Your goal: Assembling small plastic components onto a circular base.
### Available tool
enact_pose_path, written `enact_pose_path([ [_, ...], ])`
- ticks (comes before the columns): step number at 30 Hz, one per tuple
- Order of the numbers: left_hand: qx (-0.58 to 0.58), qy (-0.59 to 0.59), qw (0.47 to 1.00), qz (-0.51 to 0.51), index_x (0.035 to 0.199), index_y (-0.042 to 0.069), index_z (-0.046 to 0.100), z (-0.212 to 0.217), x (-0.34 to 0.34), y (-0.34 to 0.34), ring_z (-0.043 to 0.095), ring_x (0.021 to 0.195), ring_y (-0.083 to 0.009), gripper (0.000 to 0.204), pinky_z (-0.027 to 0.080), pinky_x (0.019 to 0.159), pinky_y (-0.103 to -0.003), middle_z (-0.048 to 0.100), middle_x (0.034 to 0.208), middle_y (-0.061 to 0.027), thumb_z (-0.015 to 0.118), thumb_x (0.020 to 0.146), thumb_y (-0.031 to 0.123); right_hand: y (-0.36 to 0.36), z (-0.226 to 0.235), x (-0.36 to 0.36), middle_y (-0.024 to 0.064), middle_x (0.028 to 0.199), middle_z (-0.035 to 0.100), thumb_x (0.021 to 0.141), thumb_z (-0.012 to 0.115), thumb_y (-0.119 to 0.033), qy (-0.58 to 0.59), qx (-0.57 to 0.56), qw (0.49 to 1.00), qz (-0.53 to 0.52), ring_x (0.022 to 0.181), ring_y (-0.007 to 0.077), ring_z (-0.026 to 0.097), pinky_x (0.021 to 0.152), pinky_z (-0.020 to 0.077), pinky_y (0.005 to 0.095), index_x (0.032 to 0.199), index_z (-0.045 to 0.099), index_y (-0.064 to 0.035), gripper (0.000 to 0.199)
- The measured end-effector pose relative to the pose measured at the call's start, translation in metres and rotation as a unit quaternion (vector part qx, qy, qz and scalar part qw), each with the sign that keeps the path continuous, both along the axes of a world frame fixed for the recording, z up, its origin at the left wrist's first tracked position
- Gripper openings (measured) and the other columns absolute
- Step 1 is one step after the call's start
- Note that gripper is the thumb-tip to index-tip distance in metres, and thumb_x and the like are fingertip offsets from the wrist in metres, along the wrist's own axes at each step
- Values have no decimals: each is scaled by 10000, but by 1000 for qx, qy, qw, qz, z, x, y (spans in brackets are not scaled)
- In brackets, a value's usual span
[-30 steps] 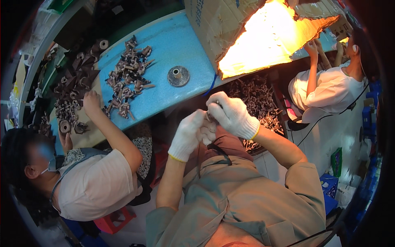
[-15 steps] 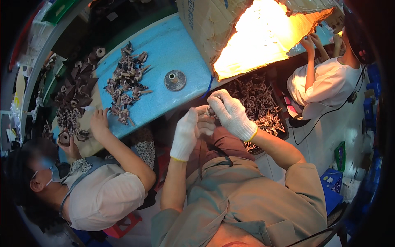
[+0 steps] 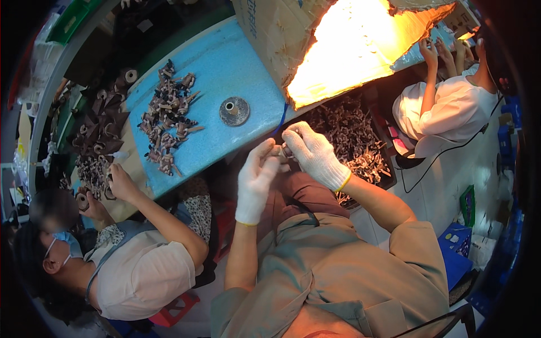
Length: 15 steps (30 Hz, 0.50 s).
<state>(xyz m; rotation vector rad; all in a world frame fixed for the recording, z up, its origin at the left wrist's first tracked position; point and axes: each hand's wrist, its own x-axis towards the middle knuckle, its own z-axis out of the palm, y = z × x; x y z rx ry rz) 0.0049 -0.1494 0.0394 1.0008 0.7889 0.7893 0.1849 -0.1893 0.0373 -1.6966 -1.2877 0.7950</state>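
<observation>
My left hand and my right hand, both in white knit gloves with yellow cuffs, meet in front of my lap. Between their fingertips is a small brownish piece, mostly covered by the gloves, so its kind does not show. My right fingers are pinched round it. The left fingers are bent against its near side, with the thumb a little blurred. Beyond my hands, on a blue foam sheet, lie a heap of small brown and black figure-like parts and a grey round disc with a brass-coloured central tube.
A dark tray full of small brown parts stands right of my hands. Behind it, a torn cardboard box glows brightly inside. A co-worker handles brown parts at left; another works at far right.
My left fingers have loosened and shifted slightly round the small piece, while my right hand stays nearly in place. The left co-worker's hands have moved closer together.
</observation>
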Motion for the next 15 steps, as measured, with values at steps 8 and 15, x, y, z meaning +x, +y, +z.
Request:
enact_pose_path([
  [8,-99,32,993,-62,1332,-77,658,1,5,17,721,931,-167,391,591,808,-310,733,1141,-136,627,1116,248,11,-3,-4,194,925,751,1113,543,-424,25,-38,999,-17,871,352,753,776,590,448,1207,636,-33,413],
  [15,340,237,910,-28,1290,-17,693,4,7,15,728,1086,-208,338,565,988,-345,760,1182,-125,762,965,46,16,-1,-2,12,869,659,1117,553,-414,316,-148,935,-56,659,86,562,550,478,264,1088,651,-60,368],
])
